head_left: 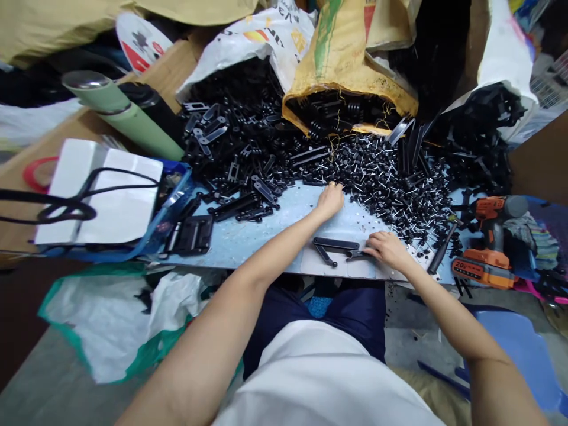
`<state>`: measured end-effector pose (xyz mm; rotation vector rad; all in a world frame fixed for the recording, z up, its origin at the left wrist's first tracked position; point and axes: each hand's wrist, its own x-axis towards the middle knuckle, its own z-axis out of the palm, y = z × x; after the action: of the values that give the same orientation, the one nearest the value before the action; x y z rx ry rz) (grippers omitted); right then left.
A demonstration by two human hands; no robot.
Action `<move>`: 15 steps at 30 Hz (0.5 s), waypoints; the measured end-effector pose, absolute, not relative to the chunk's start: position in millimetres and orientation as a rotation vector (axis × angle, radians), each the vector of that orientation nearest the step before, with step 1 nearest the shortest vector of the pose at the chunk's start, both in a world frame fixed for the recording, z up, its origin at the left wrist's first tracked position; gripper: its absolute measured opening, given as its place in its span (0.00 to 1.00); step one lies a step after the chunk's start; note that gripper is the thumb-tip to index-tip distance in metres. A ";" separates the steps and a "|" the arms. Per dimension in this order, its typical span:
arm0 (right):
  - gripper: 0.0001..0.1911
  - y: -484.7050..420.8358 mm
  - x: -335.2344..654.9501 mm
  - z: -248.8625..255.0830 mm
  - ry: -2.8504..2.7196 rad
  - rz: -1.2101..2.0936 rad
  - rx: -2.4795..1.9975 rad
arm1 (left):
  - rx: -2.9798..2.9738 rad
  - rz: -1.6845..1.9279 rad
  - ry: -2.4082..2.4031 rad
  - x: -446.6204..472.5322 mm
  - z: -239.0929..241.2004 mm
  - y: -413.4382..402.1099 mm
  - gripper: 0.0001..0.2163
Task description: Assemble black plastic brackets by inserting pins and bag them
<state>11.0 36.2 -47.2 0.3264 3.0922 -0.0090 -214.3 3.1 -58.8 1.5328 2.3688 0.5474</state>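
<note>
My left hand (331, 200) reaches forward to the near edge of a heap of small black pieces with metal pins (381, 171); its fingers are curled down into the pieces. My right hand (387, 248) rests on the pale blue worktop (248, 236), fingers closed on the end of a flat black plastic arm assembly (336, 247) that lies in front of me. What the left fingers hold is hidden.
Longer black plastic parts (239, 148) are piled at the back left, spilling from a white sack (261, 35) and a yellow sack (346, 53). An orange cordless drill (488, 236) lies at the right. A green flask (119, 112) and a blue tray (173, 219) stand at the left.
</note>
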 end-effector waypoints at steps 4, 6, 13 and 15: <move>0.15 59.5 -42.0 -40.2 3.140 0.056 0.679 | 1.393 0.514 2.436 -211.8 -55.6 35.3 0.13; 0.15 69.7 -75.9 -35.5 3.051 0.114 0.867 | 1.380 0.537 2.439 -206.6 -54.1 34.3 0.14; 0.17 69.8 -110.3 -36.5 2.815 0.136 0.871 | 1.248 0.635 2.413 -235.4 -60.5 -37.0 0.09; 0.17 65.7 -103.0 -40.5 2.814 0.123 0.866 | 1.193 0.655 2.398 -248.8 -67.5 -63.1 0.09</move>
<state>-103.0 65.7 -40.5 0.8660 2.8136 0.1230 -248.8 -63.1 -67.5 1.1925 2.3982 0.6550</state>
